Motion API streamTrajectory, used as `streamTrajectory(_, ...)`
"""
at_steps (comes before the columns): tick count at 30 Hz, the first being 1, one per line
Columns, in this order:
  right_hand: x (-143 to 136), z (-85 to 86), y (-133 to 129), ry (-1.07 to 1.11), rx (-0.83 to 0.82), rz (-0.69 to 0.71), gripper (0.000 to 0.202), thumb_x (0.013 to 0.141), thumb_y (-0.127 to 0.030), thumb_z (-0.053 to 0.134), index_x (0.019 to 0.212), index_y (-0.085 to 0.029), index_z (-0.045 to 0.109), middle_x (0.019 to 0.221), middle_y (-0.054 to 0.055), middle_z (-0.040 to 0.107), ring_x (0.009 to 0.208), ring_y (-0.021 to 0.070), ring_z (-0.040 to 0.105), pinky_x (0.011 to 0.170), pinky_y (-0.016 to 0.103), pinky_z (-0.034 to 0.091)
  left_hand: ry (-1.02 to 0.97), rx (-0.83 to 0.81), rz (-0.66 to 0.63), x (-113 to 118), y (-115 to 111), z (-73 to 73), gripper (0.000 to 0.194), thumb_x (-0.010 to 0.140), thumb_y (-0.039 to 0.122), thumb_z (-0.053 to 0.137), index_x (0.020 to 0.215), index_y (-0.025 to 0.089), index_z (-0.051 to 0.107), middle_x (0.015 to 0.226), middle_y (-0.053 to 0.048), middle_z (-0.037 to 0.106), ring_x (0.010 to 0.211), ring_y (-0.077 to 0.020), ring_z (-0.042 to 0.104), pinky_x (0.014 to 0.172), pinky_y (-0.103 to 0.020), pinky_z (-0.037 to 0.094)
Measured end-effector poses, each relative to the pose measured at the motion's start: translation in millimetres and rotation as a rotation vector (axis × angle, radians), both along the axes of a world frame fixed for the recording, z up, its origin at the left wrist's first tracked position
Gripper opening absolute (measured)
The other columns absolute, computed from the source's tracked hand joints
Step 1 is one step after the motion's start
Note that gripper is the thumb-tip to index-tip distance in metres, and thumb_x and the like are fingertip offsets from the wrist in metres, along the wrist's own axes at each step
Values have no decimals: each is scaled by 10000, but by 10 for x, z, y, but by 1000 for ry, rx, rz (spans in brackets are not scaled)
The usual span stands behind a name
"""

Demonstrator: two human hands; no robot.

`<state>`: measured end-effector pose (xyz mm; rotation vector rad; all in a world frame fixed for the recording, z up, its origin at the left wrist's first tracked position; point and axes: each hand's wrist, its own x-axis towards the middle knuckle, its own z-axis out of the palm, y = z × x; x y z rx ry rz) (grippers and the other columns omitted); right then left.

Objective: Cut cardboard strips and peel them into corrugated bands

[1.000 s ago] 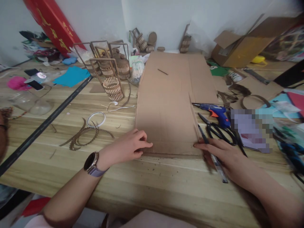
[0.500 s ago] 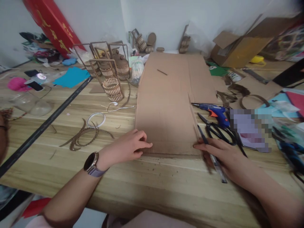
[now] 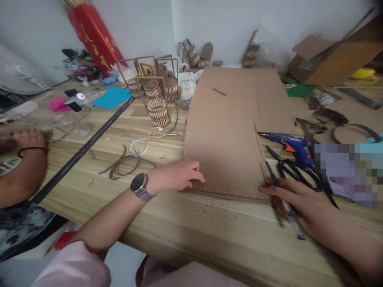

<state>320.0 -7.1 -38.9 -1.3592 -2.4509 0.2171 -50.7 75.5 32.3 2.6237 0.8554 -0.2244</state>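
Observation:
A large sheet of brown cardboard (image 3: 221,131) lies on the wooden table in front of me. Resting on its near left corner is my left hand (image 3: 179,175), fingers apart and holding nothing; a watch (image 3: 139,184) is on that wrist. At the near right corner, my right hand (image 3: 296,195) has its fingertips against the cardboard's edge. A pen (image 3: 289,213) with a dark cap end is held in that hand, slanting across the fingers. A short thin brown stick (image 3: 219,92) lies on the far part of the sheet.
Right of the cardboard lie a blue glue gun (image 3: 295,147) and black scissors (image 3: 299,171). Small handled baskets (image 3: 158,111), a white ring (image 3: 138,147) and curled brown strips (image 3: 125,165) are on the left. Another person's hand (image 3: 30,139) is at far left. A cardboard box (image 3: 326,59) stands back right.
The view has swung left, so everything sits further right and more of the other person's arm shows. My hands stay at the cardboard's near corners, the pen still in the right one.

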Motion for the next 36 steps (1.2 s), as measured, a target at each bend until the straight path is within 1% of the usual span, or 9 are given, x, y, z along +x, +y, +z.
streamTrajectory(4, 6, -13, 11, -16, 13, 19, 471, 844, -134, 446, 1224, -287, 678, 1173, 127, 635, 1043, 279, 673, 859, 426, 571, 95, -43, -24, 143, 37, 117, 289, 850, 65, 653, 1085, 232, 650, 1032, -13, 580, 855, -160, 590, 677, -259, 410)
streamTrajectory(6, -5, 1, 12, -13, 18, 17, 500, 820, -114, 443, 1224, -291, 678, 1167, 122, 636, 1035, 275, 676, 839, 415, 576, 115, -42, -51, 190, 47, 150, 291, 835, 63, 666, 1079, 217, 628, 1053, -20, 583, 886, -168, 590, 685, -262, 407)
streamTrajectory(9, -33, 34, 5, -7, 27, 11, 515, 802, -106, 445, 1217, -287, 689, 1149, 120, 642, 1024, 273, 678, 830, 408, 577, 141, -22, -88, 210, 30, 172, 322, 830, 54, 642, 1111, 201, 590, 1102, -41, 578, 1006, -197, 578, 760, -281, 426)
streamTrajectory(12, -62, 59, 1, 1, 22, -3, 505, 812, -99, 429, 1194, -278, 706, 1113, 121, 651, 1012, 265, 676, 838, 403, 573, 148, 11, -91, 190, -19, 171, 334, 827, 63, 621, 1127, 198, 567, 1125, -53, 572, 1050, -212, 563, 787, -296, 435)
streamTrajectory(18, -82, 61, 8, 3, 33, -3, 445, 858, -158, 446, 1194, -286, 709, 1087, 122, 654, 987, 276, 683, 815, 407, 580, 134, 125, -98, 177, -86, 137, 327, 799, 47, 592, 1093, 182, 546, 1134, -75, 568, 1035, -238, 550, 774, -324, 449)
streamTrajectory(22, -87, 67, 2, 2, 24, -11, 448, 876, -151, 435, 1213, -284, 697, 1089, 125, 647, 976, 268, 679, 817, 408, 576, 132, 133, -101, 187, -83, 115, 334, 791, 29, 568, 1089, 177, 543, 1132, -76, 566, 1027, -238, 551, 790, -335, 453)
streamTrajectory(29, -92, 88, -12, -14, -10, -14, 453, 848, -116, 480, 1222, -271, 683, 1075, 127, 641, 1002, 274, 666, 820, 416, 574, 126, 155, -104, 168, -96, 88, 325, 804, 32, 559, 1095, 176, 547, 1127, -76, 571, 1021, -235, 543, 832, -338, 449)
streamTrajectory(33, -114, 105, -11, -33, -28, -20, 510, 806, -71, 477, 1235, -267, 671, 1112, 122, 640, 1041, 284, 650, 852, 454, 563, 120, 128, -68, 166, -123, 93, 342, 801, 12, 552, 1106, 166, 557, 1137, -84, 560, 1047, -249, 540, 851, -357, 454)
streamTrajectory(36, -130, 118, -17, -34, -28, -16, 523, 795, -53, 472, 1229, -267, 671, 1104, 110, 643, 1045, 273, 649, 857, 441, 563, 99, 103, -35, 163, -144, 99, 344, 785, -9, 554, 1076, 174, 563, 1108, -78, 561, 1048, -252, 542, 839, -354, 456)
